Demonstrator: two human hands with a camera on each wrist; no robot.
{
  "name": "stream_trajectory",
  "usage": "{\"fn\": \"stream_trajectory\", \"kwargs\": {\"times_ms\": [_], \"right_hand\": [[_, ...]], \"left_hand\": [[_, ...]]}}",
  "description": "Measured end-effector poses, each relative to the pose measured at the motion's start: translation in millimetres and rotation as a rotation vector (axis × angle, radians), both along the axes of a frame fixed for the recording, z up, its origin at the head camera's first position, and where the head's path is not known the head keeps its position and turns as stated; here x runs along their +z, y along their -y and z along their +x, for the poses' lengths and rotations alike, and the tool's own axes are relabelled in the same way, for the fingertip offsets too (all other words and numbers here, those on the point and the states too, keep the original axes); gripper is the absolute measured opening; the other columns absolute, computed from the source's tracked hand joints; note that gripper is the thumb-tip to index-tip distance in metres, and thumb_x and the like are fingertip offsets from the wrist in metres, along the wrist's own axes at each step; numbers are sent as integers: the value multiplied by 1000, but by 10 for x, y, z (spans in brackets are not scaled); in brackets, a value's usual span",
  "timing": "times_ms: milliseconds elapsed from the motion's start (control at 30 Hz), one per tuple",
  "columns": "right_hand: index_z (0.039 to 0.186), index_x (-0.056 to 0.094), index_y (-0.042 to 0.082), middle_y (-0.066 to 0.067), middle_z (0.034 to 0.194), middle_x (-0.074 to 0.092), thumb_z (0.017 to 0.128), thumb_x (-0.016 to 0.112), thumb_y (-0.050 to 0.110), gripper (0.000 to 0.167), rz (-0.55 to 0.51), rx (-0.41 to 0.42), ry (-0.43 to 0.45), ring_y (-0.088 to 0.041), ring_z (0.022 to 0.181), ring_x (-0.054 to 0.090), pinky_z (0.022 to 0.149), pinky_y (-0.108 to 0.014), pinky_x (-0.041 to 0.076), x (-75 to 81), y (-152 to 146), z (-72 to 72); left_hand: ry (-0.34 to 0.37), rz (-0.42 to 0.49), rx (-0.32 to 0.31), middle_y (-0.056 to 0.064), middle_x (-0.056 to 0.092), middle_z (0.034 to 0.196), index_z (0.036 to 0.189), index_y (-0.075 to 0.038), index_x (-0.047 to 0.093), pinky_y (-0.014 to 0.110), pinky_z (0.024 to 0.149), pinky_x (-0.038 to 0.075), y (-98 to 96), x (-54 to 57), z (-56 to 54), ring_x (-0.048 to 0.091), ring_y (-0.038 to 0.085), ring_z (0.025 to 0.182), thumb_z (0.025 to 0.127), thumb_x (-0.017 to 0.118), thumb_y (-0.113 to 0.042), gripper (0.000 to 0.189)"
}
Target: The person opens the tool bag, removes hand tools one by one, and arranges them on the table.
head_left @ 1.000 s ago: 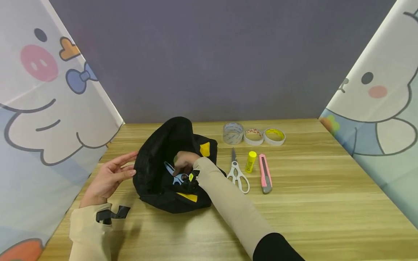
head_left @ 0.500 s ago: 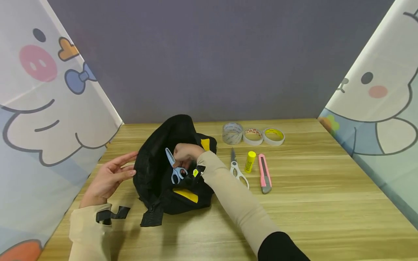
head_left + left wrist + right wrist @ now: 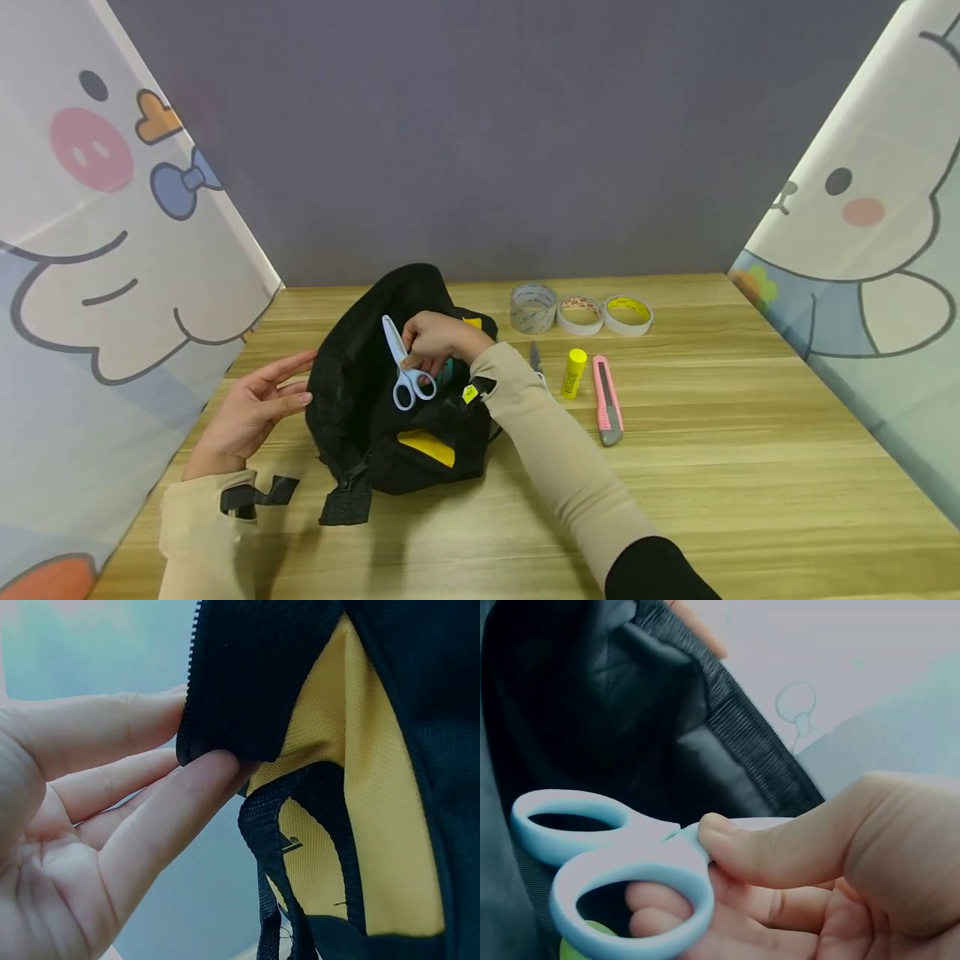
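A black bag (image 3: 337, 400) with yellow patches gapes open on the left part of the table. My left hand (image 3: 251, 408) pinches its zippered edge between thumb and fingers; the left wrist view shows the yellow side cloth (image 3: 390, 825) and a black strap loop (image 3: 259, 825). Over the bag's mouth, my right hand (image 3: 444, 337) grips light blue scissors (image 3: 392, 335) near the pivot, blades pointing away and finger loops towards me. Up close in the right wrist view, the thumb presses on top of the scissors (image 3: 630, 861). Something teal (image 3: 446, 371) shows deeper in the bag.
Right of the bag lie white scissors (image 3: 535, 357), partly covered by my right sleeve, a yellow glue stick (image 3: 574, 373) and a pink box cutter (image 3: 607, 400). Behind them stand a clear tape roll (image 3: 533, 318) and two white-sided rolls. A grey panel (image 3: 510, 150) closes the back.
My right hand has lifted the blue scissors up from inside the bag, towards its right side. A black strap end has dropped over the bag's front. The left hand has kept its place.
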State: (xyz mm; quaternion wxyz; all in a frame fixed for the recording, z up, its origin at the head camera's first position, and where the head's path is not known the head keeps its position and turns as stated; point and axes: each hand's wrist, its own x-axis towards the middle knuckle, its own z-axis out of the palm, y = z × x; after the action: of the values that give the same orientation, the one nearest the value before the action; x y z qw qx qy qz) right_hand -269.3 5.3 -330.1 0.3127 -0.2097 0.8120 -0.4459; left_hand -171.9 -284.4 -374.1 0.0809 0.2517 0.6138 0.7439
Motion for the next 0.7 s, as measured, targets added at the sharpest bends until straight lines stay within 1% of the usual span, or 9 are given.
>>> {"fn": "stream_trajectory", "kwargs": {"times_ms": [167, 233, 300, 400, 467, 533, 633, 700], "right_hand": [[89, 57, -1, -12, 69, 64, 91, 70, -1, 14, -40, -16, -42, -16, 53, 63, 52, -27, 56, 56, -64, 27], [89, 58, -1, -11, 69, 64, 91, 71, 0, 13, -47, -20, -57, -16, 54, 63, 51, -27, 55, 71, -82, 33], [90, 58, -2, -12, 71, 64, 90, 71, 0, 13, -62, -29, -55, -22, 56, 65, 51, -27, 55, 92, -102, 43], [92, 59, -3, -12, 73, 66, 90, 71, 0, 13, -86, -46, -58, -35, 66, 68, 52, -29, 56, 125, -145, 68], [94, 59, -3, -12, 74, 67, 90, 71, 0, 14, -108, -58, -65, -38, 70, 69, 54, -30, 57, 142, -180, 82], [95, 58, -3, -11, 74, 68, 90, 72, 0, 15, -125, -71, -85, -34, 66, 69, 54, -30, 57, 161, -217, 98], [96, 57, -3, -9, 73, 68, 89, 72, -1, 16, -143, -91, -114, -20, 56, 65, 53, -29, 57, 182, -275, 119], [96, 57, -3, -7, 72, 66, 89, 72, -2, 17, -156, -109, -120, -15, 53, 62, 52, -28, 56, 200, -317, 137]], "left_hand": [[-10, 34, -30, -1, 58, 137, 144, -5, 54, 21, 84, 54, -4, -23, -12, 63, 12, 111, 94, 46, 24, 58], [-12, 32, -26, -2, 58, 137, 144, -5, 54, 21, 84, 54, -6, -21, -9, 63, 12, 112, 93, 47, 23, 58], [-10, 19, -16, -2, 57, 137, 144, -5, 54, 21, 84, 54, -7, -17, -4, 62, 11, 114, 94, 48, 23, 58], [-23, 5, -2, -3, 57, 137, 144, -5, 53, 21, 86, 53, -12, -16, -2, 61, 11, 116, 93, 48, 23, 58], [-31, -4, 3, -3, 57, 138, 144, -4, 53, 21, 88, 53, -16, -14, -2, 60, 11, 117, 93, 48, 23, 58], [-34, -14, 10, -4, 57, 137, 145, -5, 52, 21, 88, 53, -16, -12, -2, 61, 11, 116, 94, 48, 22, 58], [-25, -25, 18, -4, 56, 137, 145, -5, 52, 21, 88, 53, -10, -7, 0, 61, 11, 116, 94, 48, 22, 58], [-14, -27, 20, -4, 56, 138, 146, -5, 51, 21, 88, 53, -3, -1, -1, 60, 10, 116, 94, 48, 21, 58]]}}
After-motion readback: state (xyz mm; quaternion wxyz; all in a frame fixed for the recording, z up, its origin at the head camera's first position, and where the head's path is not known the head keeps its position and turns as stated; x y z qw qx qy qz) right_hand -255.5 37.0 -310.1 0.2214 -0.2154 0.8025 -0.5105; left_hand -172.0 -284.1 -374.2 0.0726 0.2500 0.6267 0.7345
